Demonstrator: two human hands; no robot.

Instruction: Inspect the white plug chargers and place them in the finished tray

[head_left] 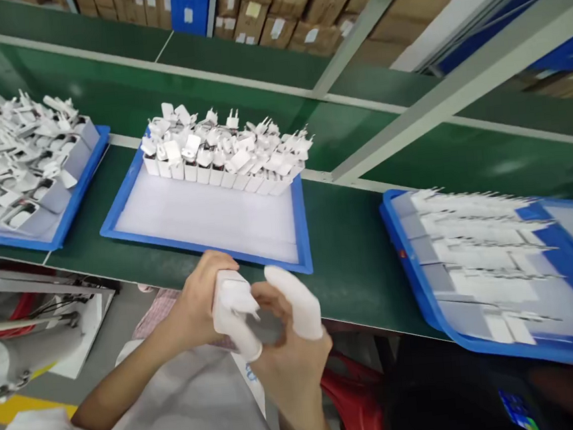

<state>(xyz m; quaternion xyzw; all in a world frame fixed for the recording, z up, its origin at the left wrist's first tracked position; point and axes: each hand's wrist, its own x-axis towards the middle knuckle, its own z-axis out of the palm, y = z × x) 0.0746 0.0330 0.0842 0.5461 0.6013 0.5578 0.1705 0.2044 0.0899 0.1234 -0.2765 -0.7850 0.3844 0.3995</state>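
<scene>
Near the bench's front edge, my left hand [198,303] is wrapped round a white box [227,294] with a white plug-like piece [239,298] at its top. My right hand [293,348] is just to the right, fingers curved apart, with white covers on the thumb and a finger; the thumb lies near the box's lower side. Nothing shows between its fingers. Behind the hands, a blue-rimmed tray [168,239] holds a row of white boxes [228,178] with white plug adapters [241,153] heaped over them along its far side.
At the left, another blue tray [81,193] is filled with boxes and adapters. A blue tray [417,284] at the right holds rows of white adapters [490,244]. A slanted metal post [437,101] rises behind the green bench [355,256]. Cardboard boxes [269,16] stand beyond.
</scene>
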